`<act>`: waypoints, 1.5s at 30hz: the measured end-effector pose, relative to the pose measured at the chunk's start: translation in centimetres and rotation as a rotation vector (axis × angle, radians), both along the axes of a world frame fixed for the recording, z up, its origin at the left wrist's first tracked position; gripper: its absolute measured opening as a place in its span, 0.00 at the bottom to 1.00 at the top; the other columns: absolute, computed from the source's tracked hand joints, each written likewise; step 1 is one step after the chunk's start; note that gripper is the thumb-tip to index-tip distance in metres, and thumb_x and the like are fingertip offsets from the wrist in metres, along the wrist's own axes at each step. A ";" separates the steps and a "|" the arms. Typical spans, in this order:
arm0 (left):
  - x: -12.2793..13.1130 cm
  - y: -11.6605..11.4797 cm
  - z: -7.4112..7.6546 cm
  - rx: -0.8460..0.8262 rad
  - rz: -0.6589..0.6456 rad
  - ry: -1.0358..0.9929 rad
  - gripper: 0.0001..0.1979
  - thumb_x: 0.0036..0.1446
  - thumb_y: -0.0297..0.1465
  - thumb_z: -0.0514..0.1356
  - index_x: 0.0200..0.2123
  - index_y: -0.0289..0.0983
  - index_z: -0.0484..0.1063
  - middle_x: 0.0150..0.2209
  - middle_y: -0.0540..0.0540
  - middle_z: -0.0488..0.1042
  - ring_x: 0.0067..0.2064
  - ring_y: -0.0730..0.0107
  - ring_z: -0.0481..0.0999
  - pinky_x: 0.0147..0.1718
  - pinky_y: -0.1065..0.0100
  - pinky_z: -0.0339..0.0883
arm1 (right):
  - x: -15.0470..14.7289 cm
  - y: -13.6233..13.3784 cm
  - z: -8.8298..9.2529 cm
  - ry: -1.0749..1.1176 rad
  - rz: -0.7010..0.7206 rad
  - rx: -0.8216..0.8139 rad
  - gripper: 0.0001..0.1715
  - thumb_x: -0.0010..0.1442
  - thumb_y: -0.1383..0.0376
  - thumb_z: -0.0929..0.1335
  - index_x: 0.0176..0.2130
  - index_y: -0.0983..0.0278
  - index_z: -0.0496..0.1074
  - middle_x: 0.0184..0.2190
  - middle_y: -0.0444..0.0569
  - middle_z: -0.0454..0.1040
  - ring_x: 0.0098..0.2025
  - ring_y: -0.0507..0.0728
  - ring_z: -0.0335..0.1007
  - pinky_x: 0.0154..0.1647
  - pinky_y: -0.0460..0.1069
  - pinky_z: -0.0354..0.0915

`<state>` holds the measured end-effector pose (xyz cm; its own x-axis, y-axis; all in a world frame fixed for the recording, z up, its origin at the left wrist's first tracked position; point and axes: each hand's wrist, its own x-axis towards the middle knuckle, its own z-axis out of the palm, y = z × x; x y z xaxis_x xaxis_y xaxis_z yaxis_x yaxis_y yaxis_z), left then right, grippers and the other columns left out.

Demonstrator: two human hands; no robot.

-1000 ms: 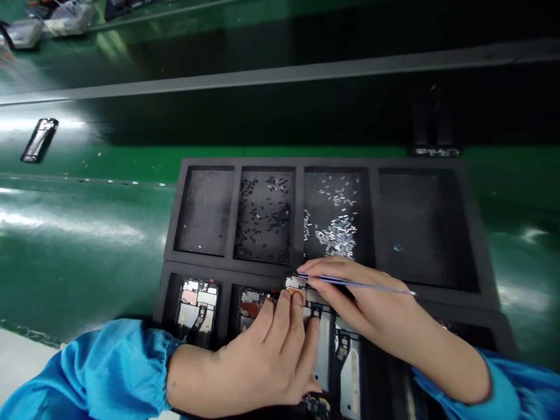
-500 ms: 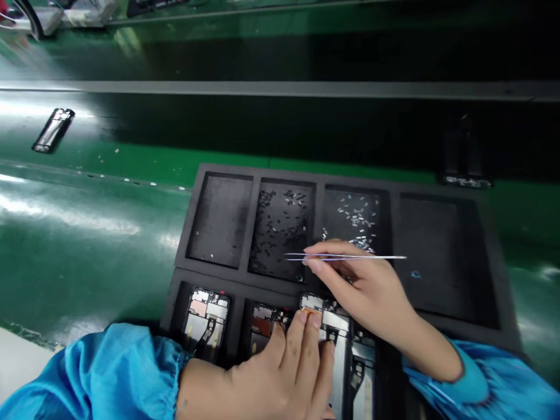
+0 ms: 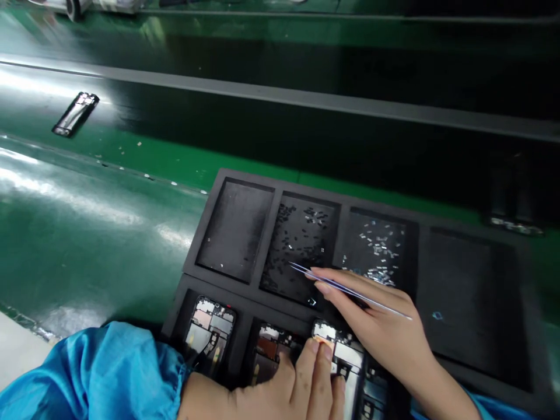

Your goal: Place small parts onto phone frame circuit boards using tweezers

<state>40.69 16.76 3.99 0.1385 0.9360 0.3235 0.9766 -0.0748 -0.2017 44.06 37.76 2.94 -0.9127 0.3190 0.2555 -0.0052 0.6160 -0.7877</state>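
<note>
My left hand (image 3: 306, 385) lies with outstretched fingers on an opened phone (image 3: 349, 357), its middle fingertips on an orange patch near the phone's top. In my right hand (image 3: 378, 318) is a pair of thin metal tweezers (image 3: 350, 290), pinched between thumb and fingers. Their tips are close together, pointing left over a compartment of tiny dark pieces (image 3: 291, 245) in a black foam tray (image 3: 276, 233). Whether the tips hold a piece is too small to tell. Small shiny pieces (image 3: 380, 248) lie in the compartment to the right, partly behind my right hand.
Other opened phones sit in the tray's lower row: one at left (image 3: 210, 329), one with a brown patch (image 3: 266, 348), partly covered, and one at right (image 3: 375, 389). Another phone (image 3: 76, 114) lies on the green bench (image 3: 144, 262). A grey rail (image 3: 262, 93) crosses behind the tray.
The view has tilted, so the tray appears lower and turned. The tweezers now slant, their tips nearer together. My left hand stays on the same phone.
</note>
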 end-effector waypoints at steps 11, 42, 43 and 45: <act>0.7 -0.1 -1.7 0.064 0.057 0.057 0.18 0.71 0.39 0.60 0.56 0.34 0.73 0.56 0.33 0.77 0.54 0.59 0.82 0.36 0.71 0.76 | 0.4 0.2 0.1 -0.071 -0.075 0.118 0.07 0.69 0.62 0.71 0.43 0.59 0.82 0.39 0.45 0.85 0.38 0.57 0.84 0.42 0.48 0.80; 0.3 -0.1 -0.7 0.031 0.027 -0.006 0.17 0.72 0.36 0.56 0.55 0.31 0.75 0.54 0.32 0.78 0.52 0.57 0.83 0.35 0.71 0.77 | 0.2 0.3 0.5 -0.102 -0.084 0.056 0.07 0.67 0.62 0.71 0.42 0.59 0.83 0.39 0.48 0.85 0.38 0.60 0.84 0.39 0.51 0.80; 0.2 -0.1 -0.6 0.028 0.023 -0.012 0.17 0.72 0.36 0.56 0.55 0.31 0.75 0.54 0.32 0.78 0.53 0.56 0.83 0.35 0.71 0.77 | 0.2 0.3 0.5 -0.096 -0.083 0.059 0.07 0.67 0.63 0.72 0.42 0.58 0.83 0.40 0.47 0.85 0.38 0.60 0.84 0.40 0.51 0.80; 0.2 -0.1 -0.6 0.017 0.017 -0.021 0.18 0.72 0.37 0.56 0.55 0.30 0.75 0.54 0.30 0.78 0.53 0.54 0.82 0.35 0.70 0.77 | 0.1 0.2 0.4 -0.077 -0.080 0.058 0.07 0.66 0.65 0.72 0.43 0.58 0.83 0.41 0.47 0.85 0.39 0.59 0.84 0.41 0.51 0.81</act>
